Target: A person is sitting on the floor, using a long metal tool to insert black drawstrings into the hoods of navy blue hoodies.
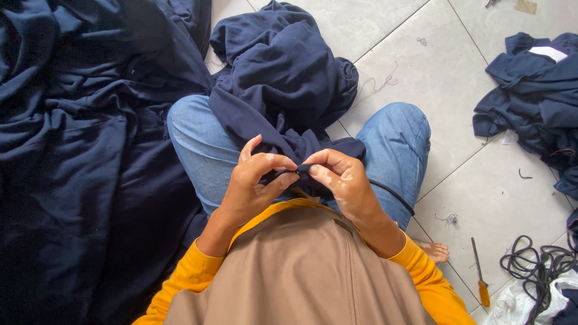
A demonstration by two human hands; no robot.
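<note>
Currently a fold of the navy garment (283,78) is pinched between both hands over the lap; the garment is draped across the jeans-clad knees (205,144) onto the tiled floor (439,78). Left hand (256,180): thumb and forefinger pressed together on the cloth edge. Right hand (340,177): thumb and fingers closed on the same edge, a black cord (394,194) seen beneath the wrist. Step judged: fine handwork at the edge. A steady pinch and close fingertip control are judged necessary. A screwdriver (480,277) lies towards the floor's lower right corner
</note>
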